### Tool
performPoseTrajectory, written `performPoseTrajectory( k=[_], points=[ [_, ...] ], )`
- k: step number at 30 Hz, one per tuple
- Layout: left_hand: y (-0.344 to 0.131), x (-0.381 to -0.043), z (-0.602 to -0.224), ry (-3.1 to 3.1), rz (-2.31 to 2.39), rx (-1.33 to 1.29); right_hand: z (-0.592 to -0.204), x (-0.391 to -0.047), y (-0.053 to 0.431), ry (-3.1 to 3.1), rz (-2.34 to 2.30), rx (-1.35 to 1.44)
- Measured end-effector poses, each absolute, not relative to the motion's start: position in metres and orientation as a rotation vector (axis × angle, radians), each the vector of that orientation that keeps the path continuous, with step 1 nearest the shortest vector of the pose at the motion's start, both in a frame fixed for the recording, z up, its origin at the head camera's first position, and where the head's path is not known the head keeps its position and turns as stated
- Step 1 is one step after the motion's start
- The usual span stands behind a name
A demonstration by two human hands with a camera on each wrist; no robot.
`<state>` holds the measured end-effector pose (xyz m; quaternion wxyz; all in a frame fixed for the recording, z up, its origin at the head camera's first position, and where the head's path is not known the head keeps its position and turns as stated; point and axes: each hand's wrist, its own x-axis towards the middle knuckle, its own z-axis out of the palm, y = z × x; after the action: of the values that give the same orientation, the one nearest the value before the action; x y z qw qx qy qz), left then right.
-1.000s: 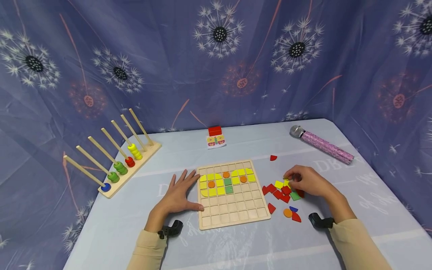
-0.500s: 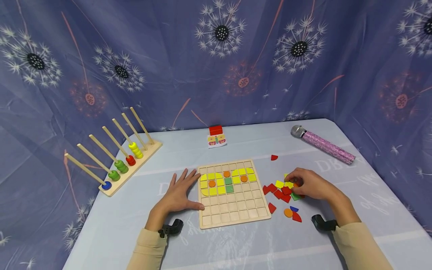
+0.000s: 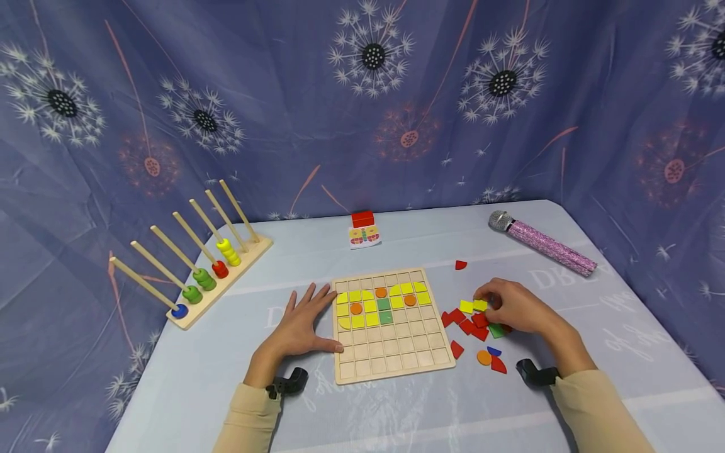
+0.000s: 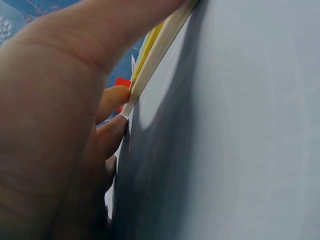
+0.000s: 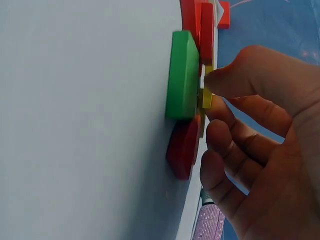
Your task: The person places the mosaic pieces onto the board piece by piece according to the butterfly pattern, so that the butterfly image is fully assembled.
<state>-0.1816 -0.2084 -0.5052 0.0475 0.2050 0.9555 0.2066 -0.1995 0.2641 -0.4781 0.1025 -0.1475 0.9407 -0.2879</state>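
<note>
Resting the left hand (image 3: 303,328) along the left edge of the board (image 3: 393,348), with fingers spread and nearly straight, touching the wood but gripping nothing. Pinching a yellow tile (image 3: 480,305) between thumb and forefinger of the right hand (image 3: 520,307), right of the board, with the other fingers loosely bent. Having a second yellow tile (image 3: 466,306) just beside that one, nearer the board, and a heap of red pieces (image 3: 467,326) close to the board's right edge. Showing a green tile (image 3: 496,330) beside the right hand, farther from the board than the heap. Scattering an orange disc (image 3: 484,357), a blue piece (image 3: 494,351) and a red quarter (image 3: 498,365) right of the board's near right corner, and a lone red piece (image 3: 461,265) off its far right one. Bearing yellow shapes (image 3: 370,306) and two green squares (image 3: 383,304) on the board's far half. Seeing a card (image 3: 364,236) by a red block (image 3: 362,218) behind the board, a bead rack (image 3: 219,269) to its left, and a microphone (image 3: 544,243) beyond its far right corner.
</note>
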Motion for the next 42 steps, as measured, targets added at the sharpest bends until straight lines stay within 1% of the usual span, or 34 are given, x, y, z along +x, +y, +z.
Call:
performPoseTrajectory(
  k=[8,22,32,42],
  points=[
    [-0.208,-0.182,-0.506,2.928,0.625,0.630,-0.480,-0.203,0.246,2.794,-0.862,-0.479],
    [-0.208,-0.182,-0.506,2.913,0.624,0.620,-0.477,-0.207,0.198,2.736,-0.893,-0.618],
    [-0.208,-0.182,-0.504,2.906,0.604,0.603,-0.467,-0.210,0.165,2.690,-0.863,-0.721],
    [-0.208,-0.182,-0.504,2.911,0.608,0.610,-0.469,-0.211,0.131,2.662,-0.789,-0.784]
  ],
)
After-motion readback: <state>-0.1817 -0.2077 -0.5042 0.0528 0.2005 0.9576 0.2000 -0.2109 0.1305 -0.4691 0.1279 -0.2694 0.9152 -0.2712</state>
